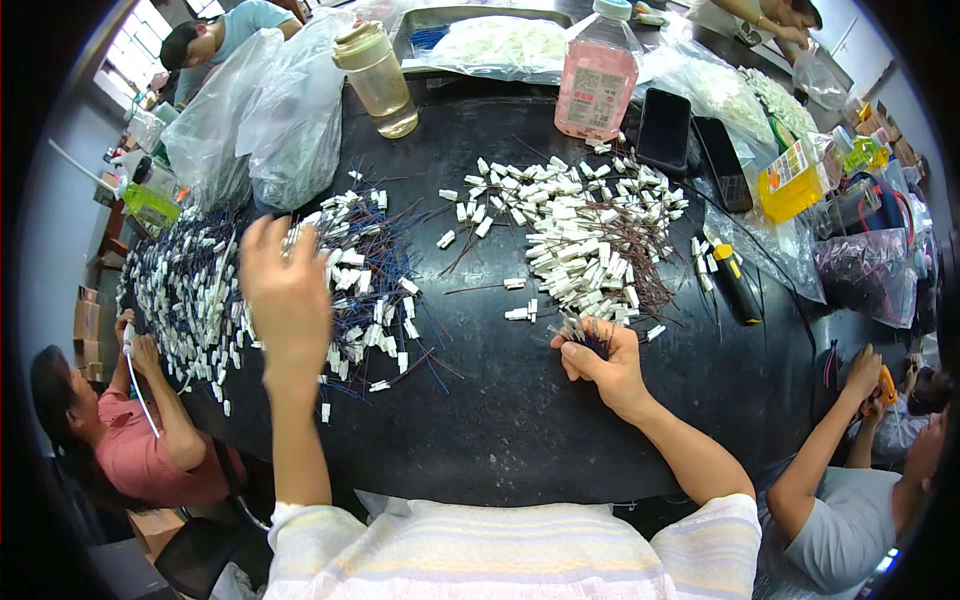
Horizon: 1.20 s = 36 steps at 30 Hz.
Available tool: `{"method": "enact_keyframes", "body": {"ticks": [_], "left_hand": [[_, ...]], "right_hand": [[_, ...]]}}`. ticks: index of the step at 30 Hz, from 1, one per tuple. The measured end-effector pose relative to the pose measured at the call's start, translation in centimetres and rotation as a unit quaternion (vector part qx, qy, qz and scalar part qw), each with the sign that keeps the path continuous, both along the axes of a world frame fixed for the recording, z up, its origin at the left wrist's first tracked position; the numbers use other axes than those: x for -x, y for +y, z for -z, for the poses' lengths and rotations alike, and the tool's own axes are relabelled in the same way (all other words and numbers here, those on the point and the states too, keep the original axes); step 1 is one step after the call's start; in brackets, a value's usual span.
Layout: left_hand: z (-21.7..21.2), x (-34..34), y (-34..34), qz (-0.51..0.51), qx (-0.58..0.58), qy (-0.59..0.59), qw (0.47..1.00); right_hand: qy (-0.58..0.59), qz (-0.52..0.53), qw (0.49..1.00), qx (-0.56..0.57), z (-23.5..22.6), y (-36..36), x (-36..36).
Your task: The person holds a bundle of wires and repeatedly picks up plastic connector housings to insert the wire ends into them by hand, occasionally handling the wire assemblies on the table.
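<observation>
My right hand [612,375] is closed round a small bundle of thin dark wires [596,342], with their ends sticking up past the thumb and fingers. Just beyond it lies a heap of white connectors with brown wires [590,250]. My left hand [285,285] is over a second heap, white connectors on blue wires [375,290]. Motion blurs its fingers, and whether they grip anything does not show. Farther left spreads a large pile of similar blue-wired connectors [185,290].
Along the back stand a lidded cup [378,80], a bottle of pink liquid [597,75] and a tray [405,40]. Two phones [664,130] and a yellow-black tool [736,285] lie right. Plastic bags [295,130] flank the black table [480,430]. Several people work around it.
</observation>
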<state>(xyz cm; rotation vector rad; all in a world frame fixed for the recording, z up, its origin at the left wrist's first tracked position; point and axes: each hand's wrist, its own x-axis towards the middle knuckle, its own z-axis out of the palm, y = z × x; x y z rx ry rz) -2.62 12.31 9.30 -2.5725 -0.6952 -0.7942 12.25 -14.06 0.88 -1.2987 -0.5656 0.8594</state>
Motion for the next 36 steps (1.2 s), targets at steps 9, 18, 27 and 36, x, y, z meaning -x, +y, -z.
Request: {"method": "enact_keyframes", "body": {"ticks": [9,18,27,36], "left_hand": [[7.4,-7.3,-0.9,0.180,0.175,0.042,0.967],[6.1,-3.3,-8.1,0.184,0.847,-0.101,0.487],[7.7,-2.7,-9.6,0.199,0.875,-0.085,0.433],[7.2,-2.5,-9.9,0.188,0.861,-0.063,0.468]], "right_hand": [[-0.039,0.025,0.999,-0.002,0.7,0.3,0.5],[-0.135,0.041,0.989,0.050,0.1,0.2,0.5],[-0.125,0.039,0.990,0.055,0.1,0.5,0.8],[-0.157,0.012,0.985,0.069,-0.3,0.3,0.6]]}}
